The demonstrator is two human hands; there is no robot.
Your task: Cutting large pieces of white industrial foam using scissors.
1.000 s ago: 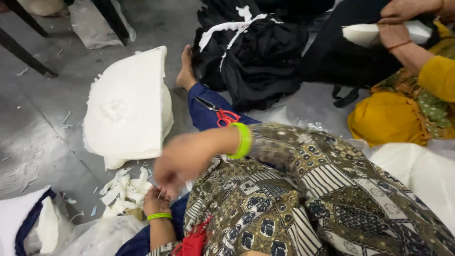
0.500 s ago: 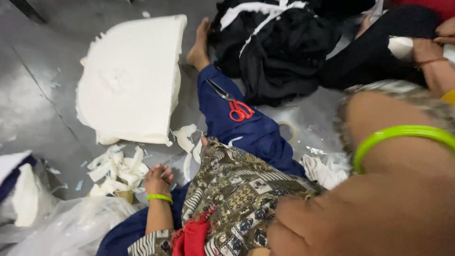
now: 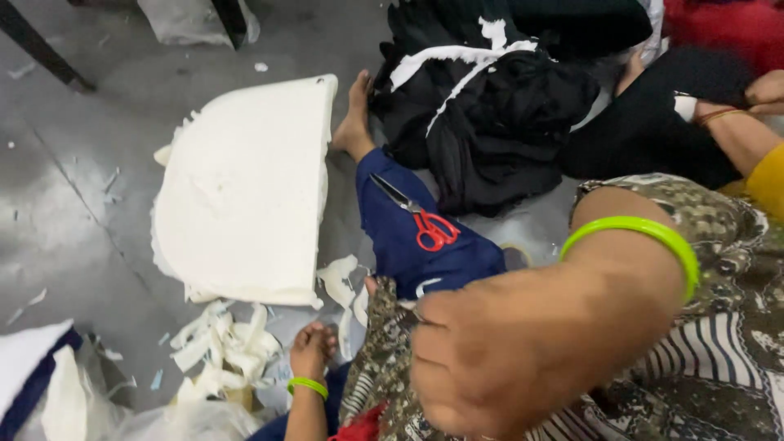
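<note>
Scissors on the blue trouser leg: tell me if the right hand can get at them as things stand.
Probably yes. The scissors lie bare on top of the blue trouser leg, nothing covering them, and the right hand hangs in the air just short of them, with only open leg between.

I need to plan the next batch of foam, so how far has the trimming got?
Done: a heap of white offcut strips lies beside the white foam slab. In hand: nothing is being cut; the red-handled scissors rest on the blue trouser leg, the left hand is by the strips, the right hand raised. Left: the slab's near edge looks ragged.
</note>
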